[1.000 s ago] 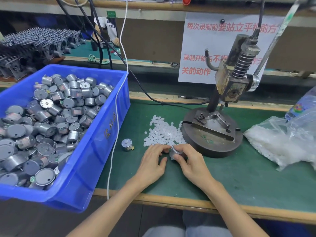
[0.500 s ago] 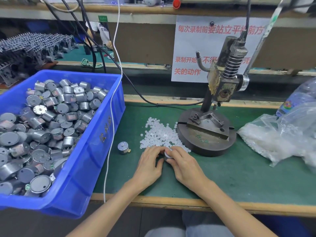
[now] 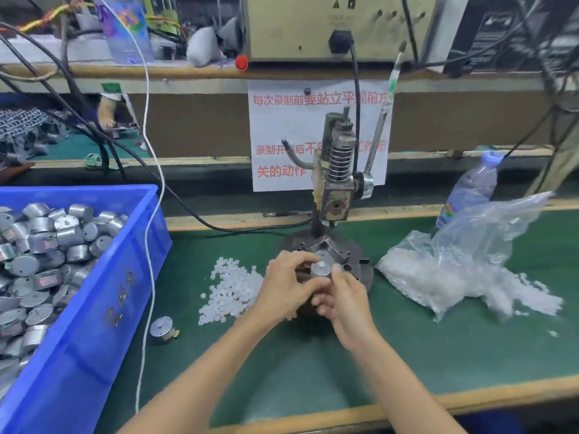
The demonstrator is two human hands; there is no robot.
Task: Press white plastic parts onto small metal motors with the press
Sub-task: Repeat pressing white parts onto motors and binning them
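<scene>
Hands meet at centre frame, over the near edge of the press base [image 3: 365, 272]. The left hand [image 3: 286, 285] curls its fingers round the left side of a small metal motor [image 3: 321, 270]. The right hand [image 3: 346, 300] grips the same motor from the right, with its thumb against the casing and its other fingers curled beneath. The motor stands with its flat face up, just in front of the V-shaped fixture [image 3: 333, 245] on the base. A white plastic part [image 3: 320, 265] sits on the middle of that face. Whether the motor rests on the base or is held just above it cannot be told.

The press [image 3: 336, 183] stands upright behind the hands, spring exposed, and its lever [image 3: 380, 120] points up and to the right.

A pile of white plastic parts [image 3: 230, 289] lies on the green mat [image 3: 438, 355] just left of the left hand. A single loose motor [image 3: 162, 328] stands lower left of the pile. The blue bin [image 3: 103, 308] at frame left holds many motors [image 3: 47, 245]. A white cord [image 3: 152, 245] hangs past the bin's right wall.

At right, a clear plastic bag [image 3: 470, 270] of white parts lies open on the mat, with a water bottle [image 3: 470, 189] behind it.
</scene>
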